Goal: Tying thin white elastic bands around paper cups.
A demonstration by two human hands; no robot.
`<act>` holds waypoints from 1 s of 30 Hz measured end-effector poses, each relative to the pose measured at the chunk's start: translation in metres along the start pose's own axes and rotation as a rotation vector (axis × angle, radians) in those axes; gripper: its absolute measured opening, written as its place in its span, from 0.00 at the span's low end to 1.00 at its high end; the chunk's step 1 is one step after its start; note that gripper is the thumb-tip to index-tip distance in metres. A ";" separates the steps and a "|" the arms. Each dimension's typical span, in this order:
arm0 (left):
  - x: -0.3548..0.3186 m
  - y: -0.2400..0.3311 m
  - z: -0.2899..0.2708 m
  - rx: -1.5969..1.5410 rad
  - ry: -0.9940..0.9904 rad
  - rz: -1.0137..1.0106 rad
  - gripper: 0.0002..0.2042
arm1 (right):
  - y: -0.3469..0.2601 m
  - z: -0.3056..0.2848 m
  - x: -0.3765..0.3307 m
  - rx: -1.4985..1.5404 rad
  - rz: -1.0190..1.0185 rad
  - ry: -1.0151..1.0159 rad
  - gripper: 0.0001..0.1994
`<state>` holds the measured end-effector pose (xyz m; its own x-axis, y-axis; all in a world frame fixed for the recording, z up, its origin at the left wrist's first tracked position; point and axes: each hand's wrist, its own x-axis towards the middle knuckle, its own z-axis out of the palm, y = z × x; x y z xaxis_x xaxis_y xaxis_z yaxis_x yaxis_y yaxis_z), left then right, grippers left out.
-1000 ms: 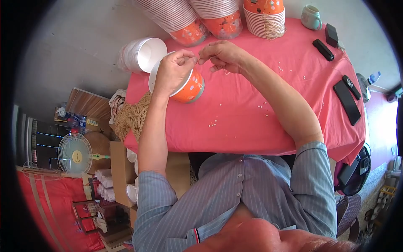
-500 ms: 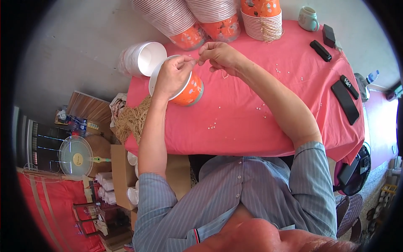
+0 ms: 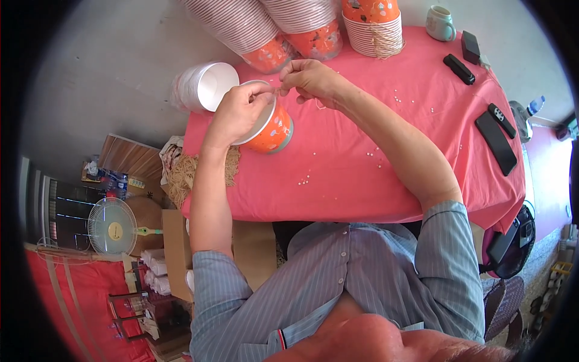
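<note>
Orange bucket [image 3: 275, 134]: long axis runs obliquely, mouth facing the view's upper left. Left hand [image 3: 237, 113] and right hand [image 3: 313, 79] show pinched fingers, contents indiscernible.

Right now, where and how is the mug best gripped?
Probably by its handle, coming from the person's right: the loop juts from that side of the upright mug. The black block sits close by, so a narrow approach seems wise.
</note>
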<state>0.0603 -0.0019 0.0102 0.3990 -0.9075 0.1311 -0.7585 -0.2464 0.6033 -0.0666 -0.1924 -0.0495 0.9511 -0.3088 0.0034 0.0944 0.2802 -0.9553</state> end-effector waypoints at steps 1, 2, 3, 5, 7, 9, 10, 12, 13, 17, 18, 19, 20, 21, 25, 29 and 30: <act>0.001 0.008 0.001 -0.008 0.000 0.014 0.14 | 0.000 -0.002 -0.001 -0.003 0.001 -0.008 0.06; 0.001 0.016 0.001 -0.006 0.000 0.015 0.14 | 0.001 -0.004 0.000 -0.003 -0.001 -0.007 0.06; 0.000 0.025 0.002 -0.126 -0.020 -0.081 0.14 | 0.001 -0.007 0.000 -0.011 -0.004 -0.015 0.04; -0.005 0.029 0.003 -0.240 -0.037 -0.178 0.14 | 0.000 -0.006 0.000 -0.016 -0.011 -0.025 0.02; -0.008 0.025 0.006 -0.392 -0.053 -0.258 0.14 | -0.001 -0.003 -0.001 -0.023 -0.015 -0.014 0.02; -0.009 0.026 0.006 -0.439 -0.059 -0.281 0.13 | -0.002 0.001 -0.003 -0.017 -0.025 -0.013 0.04; -0.008 0.026 0.007 -0.490 -0.066 -0.303 0.12 | -0.003 0.001 -0.004 -0.014 -0.032 -0.010 0.06; -0.006 0.001 0.016 -0.376 0.027 -0.171 0.11 | -0.004 0.005 -0.004 -0.014 -0.034 -0.018 0.05; -0.003 0.005 0.021 -0.267 0.105 -0.034 0.11 | -0.005 0.002 -0.004 -0.016 -0.034 -0.012 0.05; -0.006 0.021 0.018 -0.177 0.089 -0.116 0.08 | -0.005 -0.001 -0.006 0.007 -0.042 -0.004 0.05; -0.006 0.022 0.019 -0.308 0.093 -0.174 0.07 | -0.005 -0.001 -0.006 -0.002 -0.044 -0.003 0.05; -0.007 0.024 0.019 -0.438 0.101 -0.235 0.06 | -0.005 -0.001 -0.006 -0.012 -0.044 -0.005 0.06; -0.008 0.025 0.019 -0.435 0.100 -0.235 0.06 | -0.005 -0.001 -0.007 -0.009 -0.046 -0.005 0.06; -0.008 0.025 0.019 -0.499 0.077 -0.255 0.06 | -0.005 -0.001 -0.007 -0.014 -0.052 -0.014 0.05; -0.010 0.021 0.014 -0.657 -0.012 -0.294 0.07 | -0.004 0.001 -0.007 -0.016 -0.060 -0.033 0.05; -0.010 0.026 0.018 -0.481 0.029 -0.302 0.07 | -0.004 0.000 -0.006 -0.034 -0.066 -0.028 0.05; -0.009 0.022 0.019 -0.404 0.056 -0.237 0.07 | -0.005 -0.001 -0.006 -0.035 -0.067 -0.026 0.05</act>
<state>0.0301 -0.0052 0.0069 0.5730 -0.8195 -0.0117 -0.3863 -0.2827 0.8780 -0.0730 -0.1922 -0.0453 0.9506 -0.3014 0.0746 0.1478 0.2279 -0.9624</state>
